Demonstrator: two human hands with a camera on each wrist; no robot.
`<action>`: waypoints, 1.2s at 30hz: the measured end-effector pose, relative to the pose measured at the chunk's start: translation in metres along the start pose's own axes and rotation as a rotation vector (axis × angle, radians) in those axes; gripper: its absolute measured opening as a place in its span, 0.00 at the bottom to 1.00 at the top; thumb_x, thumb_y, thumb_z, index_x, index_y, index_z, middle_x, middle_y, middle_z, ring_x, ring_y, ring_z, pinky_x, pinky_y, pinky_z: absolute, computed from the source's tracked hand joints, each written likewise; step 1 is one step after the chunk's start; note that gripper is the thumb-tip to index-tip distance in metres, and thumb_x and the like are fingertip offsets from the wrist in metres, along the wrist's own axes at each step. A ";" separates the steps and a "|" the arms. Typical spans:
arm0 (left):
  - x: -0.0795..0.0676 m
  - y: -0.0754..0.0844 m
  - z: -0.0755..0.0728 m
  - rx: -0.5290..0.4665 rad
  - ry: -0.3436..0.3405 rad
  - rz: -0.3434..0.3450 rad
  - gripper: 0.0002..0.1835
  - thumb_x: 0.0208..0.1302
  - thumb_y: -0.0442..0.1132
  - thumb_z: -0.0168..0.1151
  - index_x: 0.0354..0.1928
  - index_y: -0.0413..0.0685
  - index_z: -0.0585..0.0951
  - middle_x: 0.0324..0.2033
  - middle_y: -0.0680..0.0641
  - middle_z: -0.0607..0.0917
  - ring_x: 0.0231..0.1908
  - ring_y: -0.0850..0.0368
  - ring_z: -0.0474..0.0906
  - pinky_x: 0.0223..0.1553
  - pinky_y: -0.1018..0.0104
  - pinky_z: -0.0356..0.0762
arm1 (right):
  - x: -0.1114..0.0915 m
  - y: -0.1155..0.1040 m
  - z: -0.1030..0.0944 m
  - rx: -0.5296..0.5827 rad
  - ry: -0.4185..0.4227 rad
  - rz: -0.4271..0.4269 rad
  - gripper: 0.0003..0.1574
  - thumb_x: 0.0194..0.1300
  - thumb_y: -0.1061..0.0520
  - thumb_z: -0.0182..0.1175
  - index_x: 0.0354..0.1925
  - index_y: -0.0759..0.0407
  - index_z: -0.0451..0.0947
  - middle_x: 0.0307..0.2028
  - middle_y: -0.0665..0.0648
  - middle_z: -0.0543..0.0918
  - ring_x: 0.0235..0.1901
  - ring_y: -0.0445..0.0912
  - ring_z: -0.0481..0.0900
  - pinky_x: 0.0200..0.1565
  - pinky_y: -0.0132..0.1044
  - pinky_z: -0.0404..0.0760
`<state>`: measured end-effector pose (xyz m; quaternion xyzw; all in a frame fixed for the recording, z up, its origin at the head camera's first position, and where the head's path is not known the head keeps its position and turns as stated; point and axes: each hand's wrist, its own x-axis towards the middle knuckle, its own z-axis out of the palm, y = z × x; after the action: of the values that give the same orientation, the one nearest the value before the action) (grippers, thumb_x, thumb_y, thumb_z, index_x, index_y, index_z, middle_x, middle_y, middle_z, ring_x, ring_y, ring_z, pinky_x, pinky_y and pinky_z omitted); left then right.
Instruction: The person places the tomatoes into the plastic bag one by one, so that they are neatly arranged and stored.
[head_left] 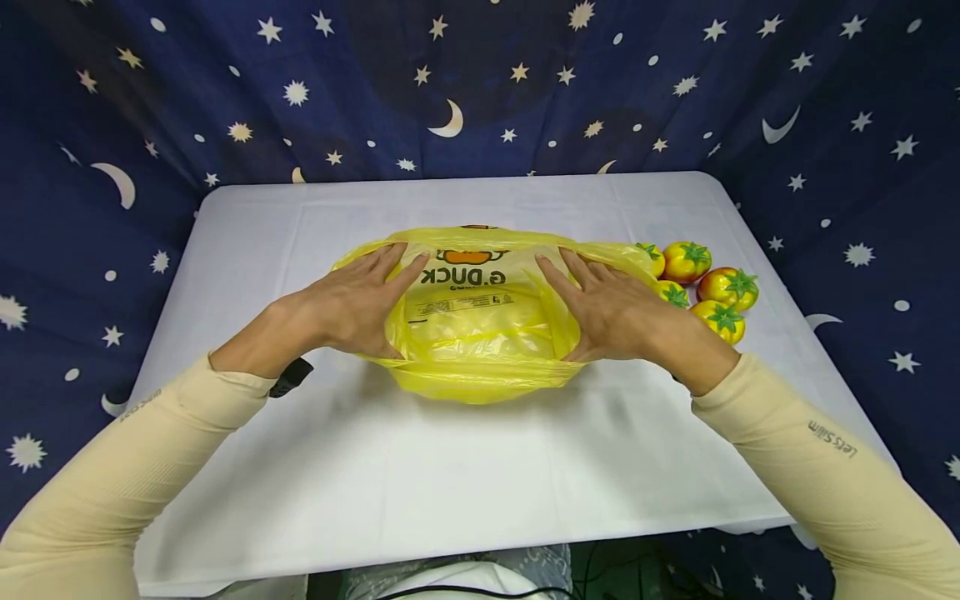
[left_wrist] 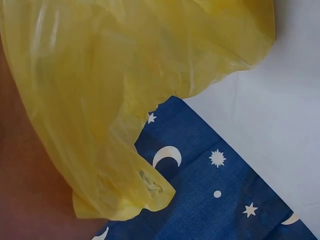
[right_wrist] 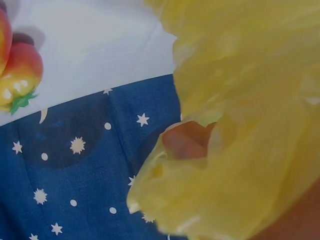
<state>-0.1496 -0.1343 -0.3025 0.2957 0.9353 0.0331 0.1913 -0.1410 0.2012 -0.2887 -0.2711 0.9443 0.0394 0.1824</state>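
A yellow plastic bag [head_left: 480,325] printed with G.DUCK lies in the middle of the table, its mouth spread wide toward me. My left hand [head_left: 352,300] is inside the left part of the mouth, fingers spread and pressing the plastic outward. On the opposite side my right hand [head_left: 618,308] does the same, its thumb at the near rim and its fingers at the far rim. In the left wrist view the bag [left_wrist: 115,90] covers most of that hand. A fingertip [right_wrist: 187,142] shows through the bag's folds in the right wrist view.
Several red-and-yellow toy fruits with green leafy tops [head_left: 723,287] sit right of the bag, close beside my right hand. The table [head_left: 450,467] has a white cloth. Dark blue star-and-moon curtains [head_left: 480,92] hang behind it and along both sides.
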 end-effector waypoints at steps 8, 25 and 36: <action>0.000 -0.003 0.002 0.000 0.010 0.003 0.70 0.51 0.62 0.77 0.81 0.52 0.35 0.78 0.35 0.34 0.78 0.37 0.34 0.75 0.42 0.43 | 0.001 0.001 0.002 -0.006 0.020 0.009 0.84 0.49 0.32 0.77 0.81 0.51 0.30 0.78 0.70 0.39 0.73 0.72 0.49 0.69 0.69 0.52; -0.015 -0.003 -0.002 -0.112 0.466 0.209 0.35 0.71 0.56 0.62 0.73 0.46 0.68 0.72 0.44 0.68 0.72 0.46 0.62 0.67 0.42 0.65 | -0.012 -0.004 -0.006 0.027 0.187 -0.042 0.72 0.55 0.15 0.55 0.81 0.52 0.45 0.78 0.61 0.54 0.75 0.62 0.52 0.69 0.66 0.57; -0.043 -0.013 0.002 -0.532 0.647 -0.095 0.41 0.69 0.50 0.64 0.78 0.51 0.57 0.75 0.45 0.60 0.72 0.43 0.59 0.68 0.40 0.63 | -0.055 -0.003 -0.018 0.097 0.458 -0.066 0.50 0.67 0.34 0.64 0.77 0.53 0.59 0.71 0.60 0.68 0.68 0.60 0.66 0.62 0.66 0.69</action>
<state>-0.1234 -0.1699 -0.2921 0.1668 0.9187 0.3556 -0.0410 -0.1018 0.2235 -0.2519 -0.2947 0.9524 -0.0745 -0.0225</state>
